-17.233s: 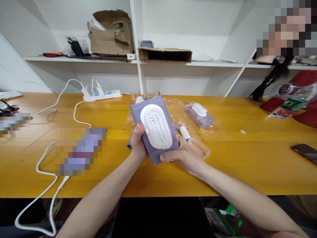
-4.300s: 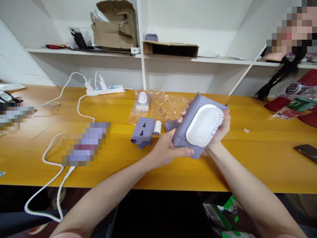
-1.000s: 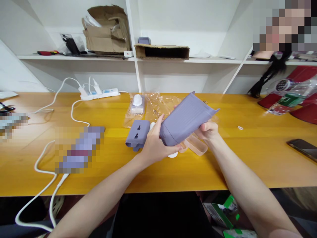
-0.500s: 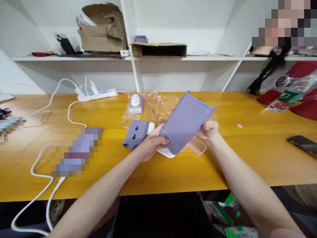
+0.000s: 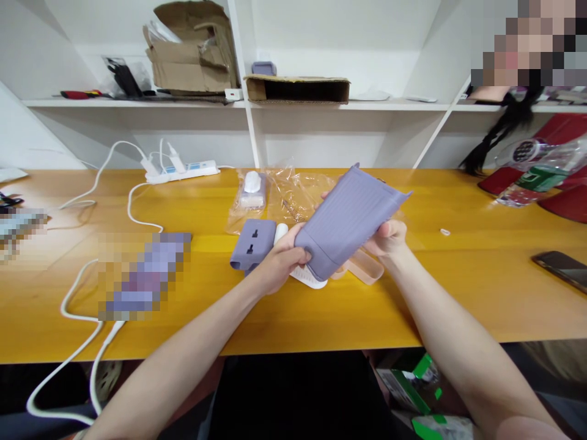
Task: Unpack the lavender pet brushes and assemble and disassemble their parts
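Both my hands hold a purple ribbed case tilted above the yellow table, its back facing me. My left hand grips the case's lower end, fingers curled. My right hand is closed on its upper right side. A white brush piece shows under the case's lower end. A pink tray lies on the table just below my right hand. A small purple block with slots and a white roller lie left of my left hand.
Clear plastic bags, one holding a white and purple part, lie behind the case. A white power strip with cables sits at the back left. A dark phone lies at the right. Another person sits at the far right. Cardboard boxes stand on the shelf.
The case stays back side up and has shifted only slightly. My left hand has slid down toward its lower end, and the white brush piece now shows beneath it.
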Tool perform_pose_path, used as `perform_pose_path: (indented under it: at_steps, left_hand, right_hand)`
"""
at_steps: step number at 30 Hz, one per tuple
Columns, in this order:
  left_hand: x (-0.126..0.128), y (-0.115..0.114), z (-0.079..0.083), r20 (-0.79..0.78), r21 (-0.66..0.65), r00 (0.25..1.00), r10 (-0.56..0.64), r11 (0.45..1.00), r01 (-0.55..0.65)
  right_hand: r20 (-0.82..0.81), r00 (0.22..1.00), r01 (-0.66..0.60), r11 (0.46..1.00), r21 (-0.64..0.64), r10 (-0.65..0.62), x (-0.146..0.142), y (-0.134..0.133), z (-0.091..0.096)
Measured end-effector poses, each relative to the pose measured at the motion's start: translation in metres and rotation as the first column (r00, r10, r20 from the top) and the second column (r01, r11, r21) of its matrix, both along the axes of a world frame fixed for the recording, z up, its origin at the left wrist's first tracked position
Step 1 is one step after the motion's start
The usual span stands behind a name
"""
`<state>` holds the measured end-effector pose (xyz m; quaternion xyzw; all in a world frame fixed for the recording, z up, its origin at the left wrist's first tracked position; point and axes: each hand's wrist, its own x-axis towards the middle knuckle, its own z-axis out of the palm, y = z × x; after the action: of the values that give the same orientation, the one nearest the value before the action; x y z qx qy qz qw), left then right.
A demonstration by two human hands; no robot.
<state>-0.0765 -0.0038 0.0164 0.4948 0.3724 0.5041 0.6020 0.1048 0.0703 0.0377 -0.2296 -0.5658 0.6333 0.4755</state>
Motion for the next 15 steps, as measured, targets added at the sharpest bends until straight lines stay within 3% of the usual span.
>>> perform_pose_path:
  at_steps: [6, 12, 15]
  left_hand:
    - [-0.001, 0.002, 0.002, -0.004, -0.043, 1.0, -0.013, 0.999, 0.012]
    - [-0.001, 0.006, -0.009, 0.0, -0.047, 0.999, -0.043, 0.998, 0.043]
    - [-0.003, 0.007, -0.011, -0.023, 0.036, 0.999, -0.034, 0.999, 0.035]
  right_hand:
    - [0.01, 1.0, 0.015, 1.0, -0.007, -0.015, 0.0, 0.001, 0.0]
    - [-0.005, 0.998, 0.067, 0.998, -0.004, -0.067, -0.002, 0.001, 0.001]
    - [-0.026, 0.99, 0.137, 0.99, 0.013, -0.137, -0.006, 0.003, -0.001]
